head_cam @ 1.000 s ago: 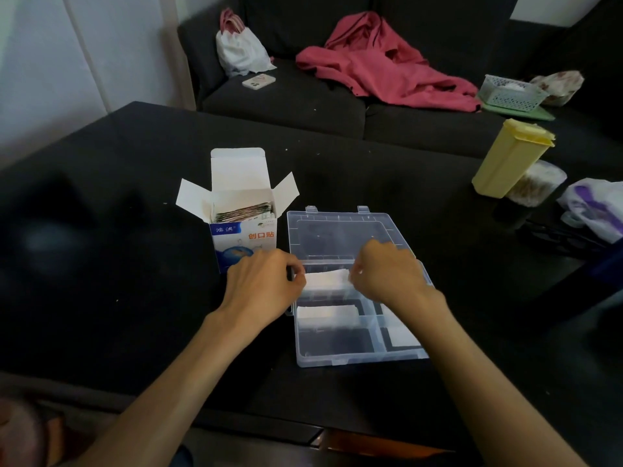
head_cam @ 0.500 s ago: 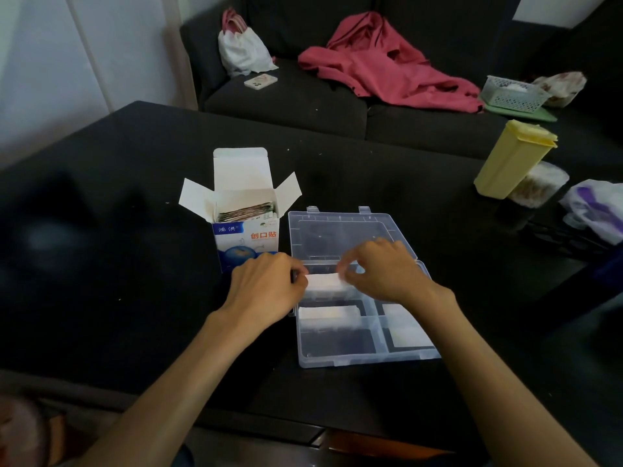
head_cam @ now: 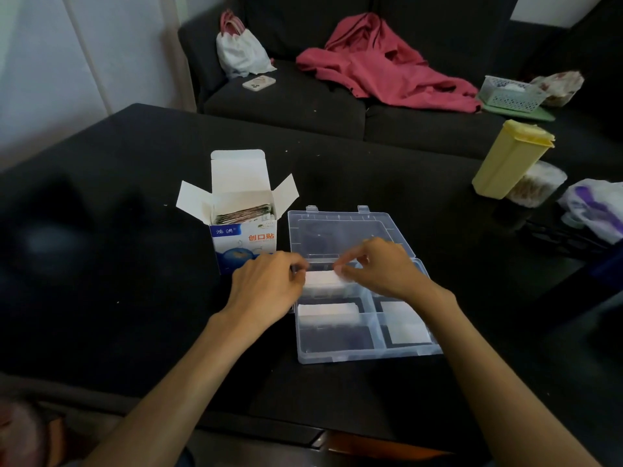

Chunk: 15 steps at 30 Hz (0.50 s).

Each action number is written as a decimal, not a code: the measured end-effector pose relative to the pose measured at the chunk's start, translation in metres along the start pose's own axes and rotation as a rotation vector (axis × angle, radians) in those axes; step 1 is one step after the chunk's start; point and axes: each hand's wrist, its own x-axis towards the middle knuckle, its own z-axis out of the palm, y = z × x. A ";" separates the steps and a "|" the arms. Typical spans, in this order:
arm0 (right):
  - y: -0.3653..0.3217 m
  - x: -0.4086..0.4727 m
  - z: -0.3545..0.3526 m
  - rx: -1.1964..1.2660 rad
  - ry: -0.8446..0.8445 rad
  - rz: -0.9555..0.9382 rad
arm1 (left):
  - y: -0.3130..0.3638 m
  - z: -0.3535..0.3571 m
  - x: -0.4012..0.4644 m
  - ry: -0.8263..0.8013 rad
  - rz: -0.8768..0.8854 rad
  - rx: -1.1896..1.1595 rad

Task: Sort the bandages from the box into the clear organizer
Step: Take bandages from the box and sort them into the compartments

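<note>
A black table (head_cam: 101, 298) carries the work. An opened box (head_cam: 243, 227), flaps up, stands left of a clear organizer (head_cam: 360, 357) and just beside it. Bandages (head_cam: 243, 214) stand packed edge-up inside the box.

The organizer lies open, its lid (head_cam: 340, 230) folded flat toward the far side. White bandage stacks are visible in three compartments: one stack (head_cam: 322, 280) in the far-left compartment, a second (head_cam: 327, 312) in the compartment just nearer, and a third (head_cam: 406, 326) in the right-hand compartment. The near-left compartment shows no white stack.

The left hand (head_cam: 266, 291) rests at the organizer's left edge, fingers curled, fingertips at the left end of the far-left stack. Whether it pinches the stack or only touches it cannot be told; the fingertips are hidden behind the knuckles. The right hand (head_cam: 384, 267) is over the far-right part of the tray, thumb and forefinger closed on the right end of the same stack. The remaining fingers are bent above it.

A yellow container (head_cam: 509, 156) stands at the table's far right, a round tub (head_cam: 536, 185) just beside it and a plastic bag (head_cam: 596, 207) nearer the edge. Behind the table, a dark sofa (head_cam: 286, 102) holds a white bag (head_cam: 241, 50), a phone (head_cam: 259, 83), a red garment (head_cam: 384, 67) and a small basket (head_cam: 510, 92).
</note>
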 end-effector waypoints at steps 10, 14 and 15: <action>-0.019 -0.028 -0.048 0.195 0.229 -0.022 | -0.008 -0.040 -0.025 0.651 0.367 -0.071; -0.058 -0.026 -0.052 0.245 0.368 -0.170 | -0.037 -0.060 -0.019 0.714 0.174 0.220; -0.071 -0.021 -0.052 0.250 0.363 -0.223 | -0.044 -0.063 -0.018 0.653 0.098 0.266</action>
